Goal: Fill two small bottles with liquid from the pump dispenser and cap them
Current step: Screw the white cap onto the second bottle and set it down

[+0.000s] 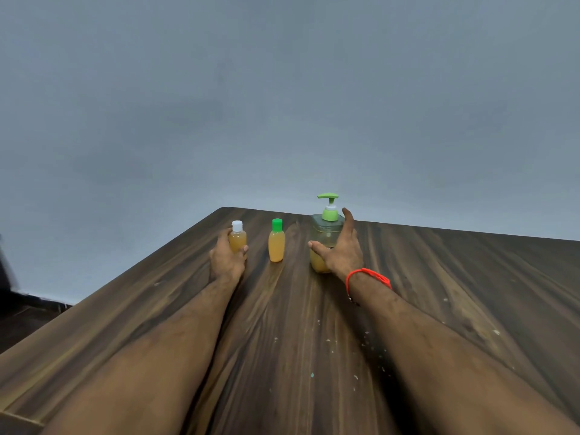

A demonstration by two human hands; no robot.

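Three containers stand upright near the far edge of the dark wooden table [455,277]. A small bottle with a white cap [237,235] holds orange liquid, and my left hand [226,257] is wrapped around its lower part. To its right a small green-capped bottle [276,243], also full of orange liquid, stands free. The pump dispenser [326,229], clear with a green pump head, holds a little orange liquid at its bottom. My right hand [340,249] is spread open right at its side, thumb across the front, fingers up beside it; contact is unclear.
The table's far edge runs just behind the containers, and its left edge falls away diagonally to a dark floor [18,315]. A plain grey wall [282,105] fills the background. Small white specks [361,343] lie scattered on the tabletop near my right forearm.
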